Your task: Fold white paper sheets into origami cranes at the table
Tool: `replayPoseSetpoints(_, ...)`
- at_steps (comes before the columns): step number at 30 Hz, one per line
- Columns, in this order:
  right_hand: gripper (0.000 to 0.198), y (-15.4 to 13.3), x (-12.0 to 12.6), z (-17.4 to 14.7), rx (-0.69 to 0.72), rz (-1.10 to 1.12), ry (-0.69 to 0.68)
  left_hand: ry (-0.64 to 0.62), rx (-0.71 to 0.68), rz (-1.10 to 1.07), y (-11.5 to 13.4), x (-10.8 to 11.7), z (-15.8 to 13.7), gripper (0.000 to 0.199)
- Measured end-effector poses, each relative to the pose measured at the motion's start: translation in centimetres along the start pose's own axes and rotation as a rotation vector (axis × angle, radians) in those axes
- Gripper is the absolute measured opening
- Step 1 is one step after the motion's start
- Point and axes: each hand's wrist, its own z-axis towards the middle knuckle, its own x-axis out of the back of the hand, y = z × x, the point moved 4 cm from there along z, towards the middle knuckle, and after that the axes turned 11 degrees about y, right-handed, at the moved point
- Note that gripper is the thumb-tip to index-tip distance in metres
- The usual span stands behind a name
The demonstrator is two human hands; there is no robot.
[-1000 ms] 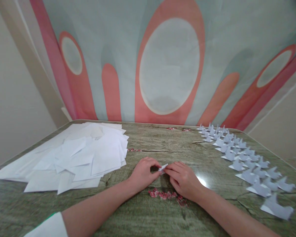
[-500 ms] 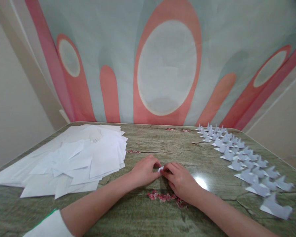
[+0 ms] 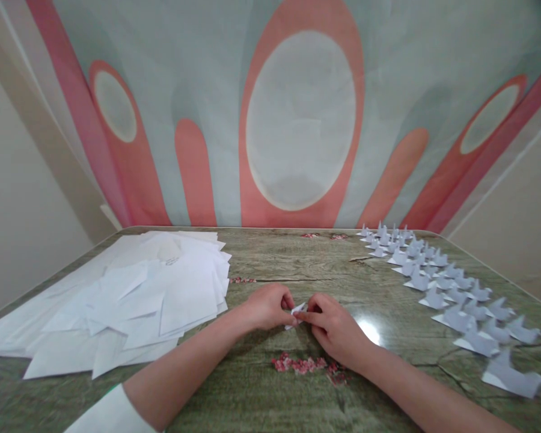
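A small folded piece of white paper [image 3: 299,310] is between my two hands, just above the middle of the table. My left hand [image 3: 270,305] pinches its left side between thumb and fingers. From the right, my right hand [image 3: 334,325] grips the paper with fingertips closed, its index finger stretched across the near side. Fingers cover part of the paper, so its full shape is hidden. Rows of folded white paper birds [image 3: 455,316] stand along the table's right side, apart from my hands.
A wide, loose pile of white paper sheets [image 3: 130,288] covers the table's left side. The wood-patterned table [image 3: 234,391] has pink flower prints and a bright light reflection right of my right hand. A backdrop [image 3: 225,72] with orange-pink shapes hangs behind the far edge.
My right hand has shifted slightly right, and its index finger is now stretched out across the paper. More of the folded paper shows between my hands. The camera view has moved a little.
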Motion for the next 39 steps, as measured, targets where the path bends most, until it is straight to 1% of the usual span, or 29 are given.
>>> replayPoseSetpoints(3, 0.037, 0.0, 0.1, 0.0, 0.015, 0.020, 0.018, 0.005, -0.007, -0.029, -0.1, -0.3, -0.1, 0.027)
replayPoseSetpoints(6, 0.036, -0.1, 0.3, 0.0, 0.015, 0.049, 0.032, 0.012, -0.012, -0.103, -0.2, -0.6, -0.2, 0.024)
replayPoseSetpoints(10, 0.025, -0.1, 0.6, 0.1, -0.001, 0.113, 0.093, 0.015, 0.031, -0.310, 0.0, -1.1, -0.2, 0.016)
replayPoseSetpoints(12, 0.022, 0.1, 0.8, 0.2, -0.016, 0.161, 0.173, 0.020, 0.065, -0.442, 0.4, -1.2, -0.2, 0.023)
replayPoseSetpoints(14, 0.020, 0.6, 1.1, 0.3, -0.073, 0.219, 0.278, 0.043, 0.105, -0.604, 0.8, -1.3, -0.2, 0.038)
replayPoseSetpoints(15, 0.018, 0.9, 1.3, 0.3, -0.125, 0.244, 0.336, 0.058, 0.121, -0.682, 1.0, -1.4, -0.2, 0.040)
replayPoseSetpoints(16, 0.018, 1.3, 1.5, 0.3, -0.189, 0.265, 0.392, 0.073, 0.128, -0.740, 1.2, -1.5, -0.2, 0.037)
replayPoseSetpoints(17, 0.020, 1.7, 1.6, 0.3, -0.260, 0.286, 0.436, 0.087, 0.130, -0.773, 1.4, -1.6, -0.3, 0.031)
replayPoseSetpoints(18, 0.023, 1.9, 1.6, 0.2, -0.327, 0.311, 0.455, 0.098, 0.130, -0.798, 1.5, -1.7, -0.3, 0.026)
replayPoseSetpoints(19, 0.024, 2.1, 1.5, 0.2, -0.382, 0.340, 0.449, 0.114, 0.135, -0.823, 1.6, -1.8, -0.4, 0.025)
replayPoseSetpoints(21, 0.018, 2.2, 1.3, 0.4, -0.441, 0.399, 0.369, 0.153, 0.146, -0.851, 1.7, -1.8, -0.5, 0.027)
replayPoseSetpoints(22, 0.015, 2.1, 1.2, 0.5, -0.447, 0.420, 0.320, 0.172, 0.151, -0.856, 1.7, -1.8, -0.6, 0.028)
replayPoseSetpoints(24, 0.019, 1.8, 1.1, 0.6, -0.435, 0.430, 0.258, 0.199, 0.154, -0.847, 1.7, -1.6, -0.6, 0.030)
replayPoseSetpoints(27, 0.024, 1.7, 1.2, 0.7, -0.427, 0.420, 0.251, 0.207, 0.152, -0.826, 1.7, -1.5, -0.6, 0.032)
replayPoseSetpoints(35, 0.026, 1.8, 1.3, 0.5, -0.459, 0.419, 0.233, 0.184, 0.100, -0.776, 1.7, -1.6, -0.6, 0.028)
replayPoseSetpoints(39, 0.025, 1.8, 1.3, 0.5, -0.438, 0.412, 0.230, 0.190, 0.052, -0.686, 1.7, -1.8, -0.6, 0.025)
